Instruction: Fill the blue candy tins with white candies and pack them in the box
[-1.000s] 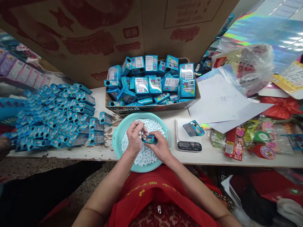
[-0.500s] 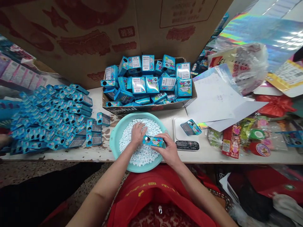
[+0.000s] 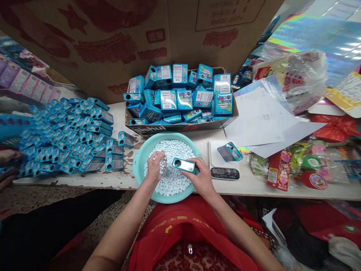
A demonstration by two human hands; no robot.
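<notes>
Small white candies [image 3: 172, 184] fill much of a turquoise basin [image 3: 137, 165] in front of me. My left hand [image 3: 155, 165] is in the basin's left part, its fingers curled round some candies. In my right hand [image 3: 200, 174] is a small blue box [image 3: 183, 165], held by its right end above the candies, a dark round hole showing at its left end. Another blue box [image 3: 229, 151] lies tilted on the white scale [image 3: 213, 159] right of the basin. Behind the basin, a carton [image 3: 180, 128] holds several blue boxes [image 3: 184, 99].
Rows of blue boxes [image 3: 67, 135] cover the table's left side, beside another person's hands [image 3: 8, 165]. White papers [image 3: 256, 120] and packaged sweets [image 3: 310, 162] lie on the right. A big cardboard box [image 3: 113, 37] rises behind.
My left hand has shifted left, away from the box's hole, and closed round candies. The box in my right hand has turned slightly, its top now shining. The other person's hands show more at the left.
</notes>
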